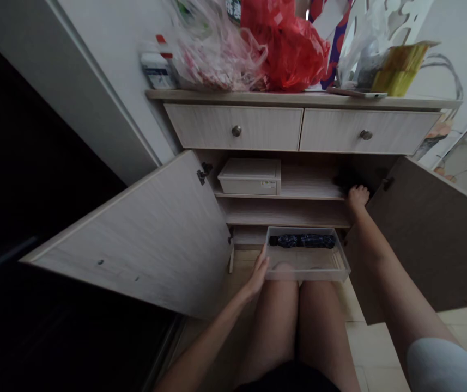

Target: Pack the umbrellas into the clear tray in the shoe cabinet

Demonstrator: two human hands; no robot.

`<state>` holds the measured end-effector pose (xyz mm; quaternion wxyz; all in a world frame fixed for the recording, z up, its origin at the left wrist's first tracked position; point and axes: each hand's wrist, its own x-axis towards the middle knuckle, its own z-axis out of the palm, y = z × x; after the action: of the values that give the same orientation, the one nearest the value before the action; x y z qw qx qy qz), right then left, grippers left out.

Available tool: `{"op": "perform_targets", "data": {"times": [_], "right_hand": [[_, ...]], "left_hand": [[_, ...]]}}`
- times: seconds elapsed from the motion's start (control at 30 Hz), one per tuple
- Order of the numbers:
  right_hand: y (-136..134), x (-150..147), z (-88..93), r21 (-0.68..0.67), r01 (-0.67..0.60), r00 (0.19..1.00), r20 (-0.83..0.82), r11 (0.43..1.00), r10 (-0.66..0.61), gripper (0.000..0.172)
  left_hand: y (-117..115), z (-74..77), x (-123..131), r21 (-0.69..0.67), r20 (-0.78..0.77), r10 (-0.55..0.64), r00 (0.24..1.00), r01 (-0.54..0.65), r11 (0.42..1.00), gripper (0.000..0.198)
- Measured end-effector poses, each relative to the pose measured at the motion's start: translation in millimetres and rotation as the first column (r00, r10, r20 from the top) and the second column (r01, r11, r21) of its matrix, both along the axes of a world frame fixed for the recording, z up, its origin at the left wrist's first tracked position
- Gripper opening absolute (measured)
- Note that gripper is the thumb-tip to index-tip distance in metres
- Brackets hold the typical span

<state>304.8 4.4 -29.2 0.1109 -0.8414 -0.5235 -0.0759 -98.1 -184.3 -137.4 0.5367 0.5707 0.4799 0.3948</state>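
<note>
A clear plastic storage box (307,275) rests on my knees, and my left hand (259,273) grips its left side. Inside it, along the far wall, lies a folded dark plaid umbrella (304,240). My right hand (358,197) reaches to the right end of the cabinet's upper shelf (310,188), fingers curled. Right by those fingers is a dark thing (345,178) in shadow, whose kind I cannot make out. A white lidded box (250,177) stands at the left of that same shelf.
The left cabinet door (147,239) and right cabinet door (433,239) stand wide apart. Above are two closed drawers (233,117). On top sit a red plastic bag (286,54), a clear bag (217,60), a white bottle (157,71) and a yellow packet (399,71).
</note>
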Motion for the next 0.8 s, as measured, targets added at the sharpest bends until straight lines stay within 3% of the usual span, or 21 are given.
{"op": "perform_targets", "data": {"times": [0.1, 0.23, 0.37, 0.47, 0.6, 0.7, 0.8], "right_hand": [[-0.3, -0.1, -2.2, 0.002, 0.043, 0.995, 0.088, 0.999, -0.043, 0.034], [-3.7, -1.2, -3.4, 0.043, 0.078, 0.991, 0.106, 0.996, -0.082, 0.036], [-10.6, -6.0, -2.3, 0.025, 0.140, 0.990, 0.000, 0.990, -0.140, 0.040], [-18.9, -6.2, 2.6, 0.016, 0.113, 0.992, -0.050, 0.993, -0.112, 0.034], [-29.7, 0.9, 10.2, 0.085, 0.138, 0.964, -0.242, 0.987, -0.114, 0.035], [-34.6, 5.9, 10.7, 0.216, 0.190, 0.853, -0.520, 0.958, -0.052, 0.037], [-40.2, 4.5, 5.9, 0.289, 0.213, 0.628, -0.772, 0.933, 0.096, 0.034]], "left_hand": [[-0.2, -1.4, -1.4, -0.015, 0.006, -0.005, 1.000, 0.005, 1.000, 0.089], [-0.7, -1.4, -2.0, -0.042, 0.003, -0.006, 1.000, 0.006, 0.999, 0.094], [-1.1, -1.1, -0.8, -0.023, 0.011, -0.006, 1.000, 0.006, 1.000, 0.092], [-1.0, -1.9, 0.3, -0.005, 0.001, 0.018, 1.000, -0.018, 1.000, 0.089], [-0.3, -2.6, 0.6, 0.001, 0.007, 0.014, 1.000, -0.014, 1.000, 0.087], [0.0, -2.0, 0.5, -0.009, 0.014, -0.009, 1.000, 0.010, 1.000, 0.091], [-0.7, -0.3, 1.0, -0.028, 0.020, -0.016, 1.000, 0.017, 0.999, 0.091]]}}
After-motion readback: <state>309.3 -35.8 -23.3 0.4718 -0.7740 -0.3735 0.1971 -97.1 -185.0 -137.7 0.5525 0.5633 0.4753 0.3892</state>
